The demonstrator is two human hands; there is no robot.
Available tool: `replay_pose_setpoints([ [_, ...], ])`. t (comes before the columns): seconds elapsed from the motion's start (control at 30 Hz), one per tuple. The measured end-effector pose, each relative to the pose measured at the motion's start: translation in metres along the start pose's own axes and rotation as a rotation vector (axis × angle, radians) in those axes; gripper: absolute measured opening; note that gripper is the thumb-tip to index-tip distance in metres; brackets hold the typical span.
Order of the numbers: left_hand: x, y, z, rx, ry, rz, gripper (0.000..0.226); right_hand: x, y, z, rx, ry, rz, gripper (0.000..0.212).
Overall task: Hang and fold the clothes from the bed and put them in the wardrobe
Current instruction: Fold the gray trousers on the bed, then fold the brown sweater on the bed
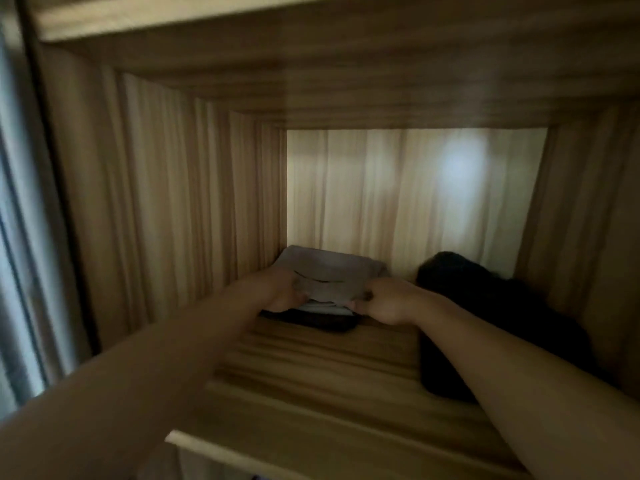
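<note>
Both my arms reach deep into a wooden wardrobe compartment. A folded grey garment (329,271) lies at the back left of the shelf (311,368), on top of a white layer and a dark folded piece (311,320). My left hand (284,292) grips the grey garment's left front corner. My right hand (384,303) grips its right front corner, fingers curled round the edge. The picture is dim and blurred.
A pile of black clothing (485,323) lies along the right side of the shelf, beside my right forearm. The compartment's wooden side walls, back panel (415,195) and upper shelf enclose the space. A grey door edge (20,237) stands at the far left.
</note>
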State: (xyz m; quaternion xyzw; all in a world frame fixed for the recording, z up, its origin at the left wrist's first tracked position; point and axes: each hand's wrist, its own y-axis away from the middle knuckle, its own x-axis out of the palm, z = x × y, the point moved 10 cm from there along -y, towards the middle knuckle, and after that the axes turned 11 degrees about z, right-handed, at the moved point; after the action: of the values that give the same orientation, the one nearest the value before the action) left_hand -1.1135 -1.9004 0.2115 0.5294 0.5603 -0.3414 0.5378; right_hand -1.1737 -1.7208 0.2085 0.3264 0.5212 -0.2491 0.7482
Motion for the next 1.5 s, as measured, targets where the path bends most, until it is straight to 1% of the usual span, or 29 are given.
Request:
replay_pose_setpoints([
  [0.07, 0.000, 0.033, -0.017, 0.015, -0.006, 0.014, 0.049, -0.001, 0.030, -0.003, 0.014, 0.071, 0.018, 0.065],
  [0.17, 0.003, 0.079, -0.039, 0.001, -0.028, 0.019, 0.050, -0.006, 0.072, -0.002, -0.017, 0.100, 0.012, 0.054],
  [0.23, 0.007, 0.099, -0.049, 0.000, -0.048, -0.006, 0.045, -0.005, 0.099, -0.003, -0.021, 0.111, 0.008, 0.061],
  [0.3, 0.013, 0.115, -0.059, -0.017, -0.094, -0.017, 0.050, 0.001, 0.122, -0.009, 0.011, 0.124, 0.024, 0.070],
  [0.4, 0.024, 0.130, -0.075, -0.073, -0.158, 0.027, 0.055, 0.009, 0.156, -0.013, 0.049, 0.149, 0.023, 0.065],
  [0.47, 0.029, 0.135, -0.091, -0.046, -0.178, 0.036, 0.056, 0.017, 0.173, -0.023, 0.108, 0.149, 0.039, 0.068],
  [0.57, 0.034, 0.135, -0.112, 0.056, -0.174, 0.024, 0.052, 0.025, 0.195, -0.038, 0.199, 0.108, 0.040, 0.076],
  [0.7, 0.044, 0.129, -0.133, 0.193, -0.203, 0.050, 0.047, 0.033, 0.223, -0.053, 0.330, 0.042, -0.014, 0.076],
  [0.77, 0.052, 0.130, -0.142, 0.273, -0.210, 0.068, 0.050, 0.043, 0.236, -0.055, 0.403, 0.022, -0.045, 0.073],
  [0.87, 0.063, 0.141, -0.159, 0.412, -0.242, 0.111, 0.048, 0.058, 0.260, -0.051, 0.504, 0.032, -0.082, 0.064],
  [0.97, 0.068, 0.155, -0.182, 0.575, -0.264, 0.097, 0.045, 0.068, 0.292, -0.042, 0.605, 0.054, -0.126, 0.054],
  [1.03, 0.070, 0.166, -0.201, 0.645, -0.276, 0.080, 0.045, 0.077, 0.320, -0.036, 0.678, 0.044, -0.143, 0.051],
  [1.13, 0.080, 0.191, -0.240, 0.758, -0.245, 0.087, 0.039, 0.095, 0.369, -0.030, 0.774, -0.007, -0.167, 0.046],
  [1.23, 0.092, 0.231, -0.285, 0.921, -0.170, 0.088, 0.030, 0.116, 0.430, -0.030, 0.919, -0.040, -0.179, 0.050],
  [1.3, 0.108, 0.257, -0.315, 1.011, -0.127, 0.138, 0.032, 0.131, 0.476, -0.035, 1.034, -0.078, -0.187, 0.057],
  [1.37, 0.129, 0.287, -0.341, 1.083, -0.127, 0.196, 0.035, 0.146, 0.519, -0.036, 1.115, -0.113, -0.186, 0.060],
  [1.5, 0.177, 0.343, -0.387, 1.195, -0.239, 0.261, 0.041, 0.177, 0.599, -0.038, 1.292, -0.192, -0.193, 0.059],
])
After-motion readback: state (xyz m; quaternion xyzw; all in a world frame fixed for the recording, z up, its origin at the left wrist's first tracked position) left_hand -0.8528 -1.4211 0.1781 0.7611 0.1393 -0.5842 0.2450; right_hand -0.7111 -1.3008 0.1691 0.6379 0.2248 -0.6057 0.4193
